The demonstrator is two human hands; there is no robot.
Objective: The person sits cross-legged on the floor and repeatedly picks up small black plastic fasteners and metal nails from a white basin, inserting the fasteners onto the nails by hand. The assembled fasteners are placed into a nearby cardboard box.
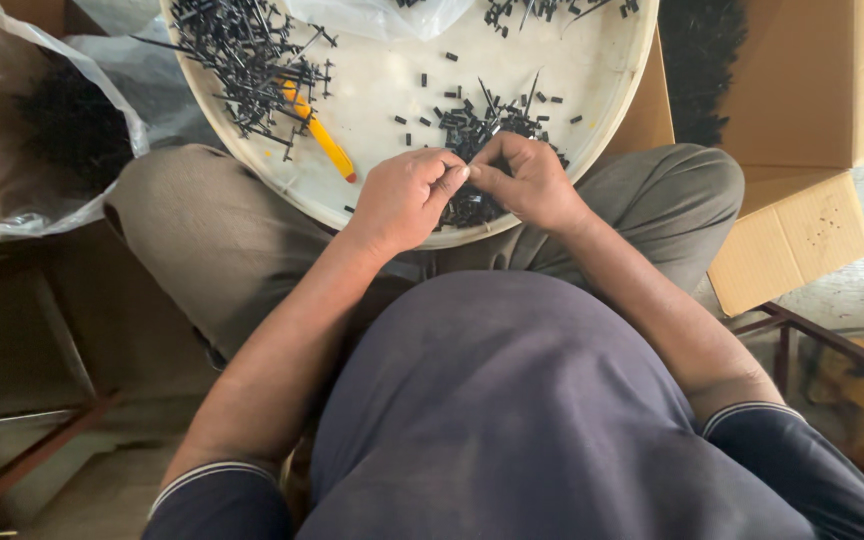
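Both hands meet fingertip to fingertip, the left hand [404, 198] and the right hand [529, 182] pinching together one small black plastic piece [469, 172], directly above the heap of small black plastic parts [477, 130] at the near rim of the round white tray [392, 85].

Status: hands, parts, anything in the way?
Left hand and right hand pinched together over black parts pile on round tray. Item between fingertips too small to tell. Yellow tool lies clear.
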